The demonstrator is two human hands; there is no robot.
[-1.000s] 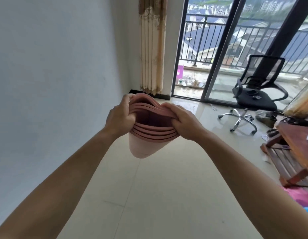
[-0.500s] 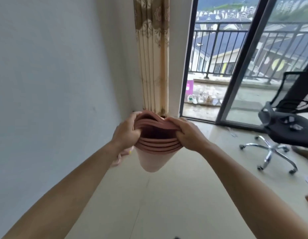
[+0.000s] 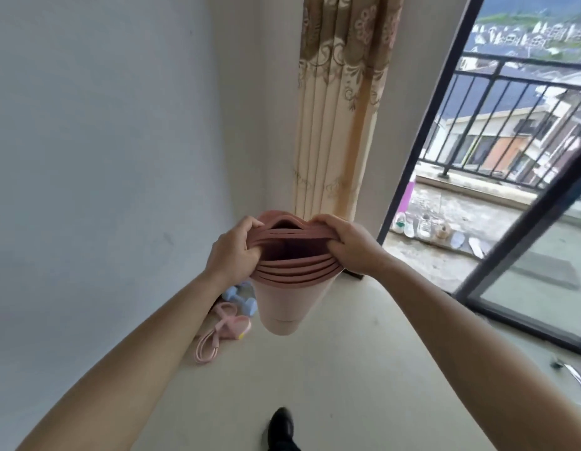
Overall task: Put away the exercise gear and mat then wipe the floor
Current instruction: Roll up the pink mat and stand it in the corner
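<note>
- Mat (image 3: 284, 307), pink and rolled into a loose tube, hangs upright in the air in front of the person, open top end up, lower end above the floor (image 3: 331, 379) near the corner
- Both hands have it by the top rim: the left hand (image 3: 232, 252) on the left side, the right hand (image 3: 347, 245) on the right, with the fingers (image 3: 250, 253) curled over the layered edge and squeezing the coils together
- Below and to the left of it, against the wall (image 3: 103, 157), lie pale blue dumbbells (image 3: 242, 299) and a pink skipping rope (image 3: 217, 336), just beside each other
- A second ago an office chair and the open room were ahead; now the person faces the corner by the curtain (image 3: 341, 109), and the dumbbells and rope have come into sight while the two-handed grip looks unchanged
- I'd judge the mat is being carried to join the gear here; setting it down seems next, and wiping has not begun
- A black shoe (image 3: 281, 421) shows at the bottom edge
</note>
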